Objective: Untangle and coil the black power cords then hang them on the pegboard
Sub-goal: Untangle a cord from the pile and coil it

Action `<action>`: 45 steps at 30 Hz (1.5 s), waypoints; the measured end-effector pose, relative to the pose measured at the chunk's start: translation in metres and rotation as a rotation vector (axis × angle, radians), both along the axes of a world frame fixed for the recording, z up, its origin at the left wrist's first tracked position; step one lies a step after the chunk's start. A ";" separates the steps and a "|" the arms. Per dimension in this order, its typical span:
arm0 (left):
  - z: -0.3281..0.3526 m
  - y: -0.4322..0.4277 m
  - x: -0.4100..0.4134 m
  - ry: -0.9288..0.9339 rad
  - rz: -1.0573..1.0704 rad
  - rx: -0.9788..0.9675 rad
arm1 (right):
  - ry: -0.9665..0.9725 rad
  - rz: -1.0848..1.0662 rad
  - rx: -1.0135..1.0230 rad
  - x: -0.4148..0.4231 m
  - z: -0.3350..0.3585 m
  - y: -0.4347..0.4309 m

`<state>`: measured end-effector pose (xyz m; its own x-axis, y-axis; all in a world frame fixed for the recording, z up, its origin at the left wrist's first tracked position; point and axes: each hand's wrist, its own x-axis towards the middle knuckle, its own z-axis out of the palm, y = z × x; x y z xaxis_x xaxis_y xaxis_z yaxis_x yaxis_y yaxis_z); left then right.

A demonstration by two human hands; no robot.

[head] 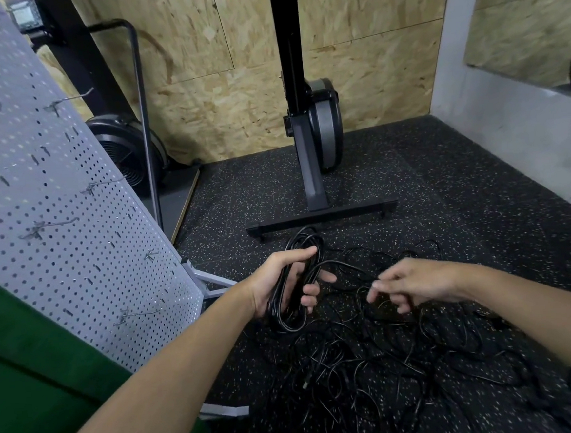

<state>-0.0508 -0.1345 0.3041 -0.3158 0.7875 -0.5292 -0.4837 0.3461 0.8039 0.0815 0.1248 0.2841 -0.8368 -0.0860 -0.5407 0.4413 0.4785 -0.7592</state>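
Gripping coiled power cord in left hand.
Hovering right hand loosely open above tangled cords on rubber floor.

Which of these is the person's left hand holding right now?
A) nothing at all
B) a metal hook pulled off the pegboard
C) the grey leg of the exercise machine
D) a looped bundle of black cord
D: the left hand has its fingers and thumb wrapped round a coil of black cord, raised above the tangle of cords that lies on the floor.
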 end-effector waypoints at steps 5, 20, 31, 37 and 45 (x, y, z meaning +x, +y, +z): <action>-0.007 0.002 0.001 0.014 0.061 -0.038 | 0.120 -0.235 -0.075 -0.013 0.008 -0.016; -0.010 0.010 0.003 0.017 0.253 -0.089 | 0.301 -0.433 -0.404 -0.009 0.037 -0.054; -0.016 0.015 0.007 0.190 0.065 -0.126 | 0.438 -0.322 -0.369 -0.008 0.035 -0.074; -0.010 0.015 0.005 0.184 0.025 -0.054 | 0.459 -0.304 -0.394 -0.011 0.033 -0.079; -0.005 0.016 0.009 0.081 0.218 0.049 | 0.271 -0.249 -0.399 -0.007 0.037 -0.087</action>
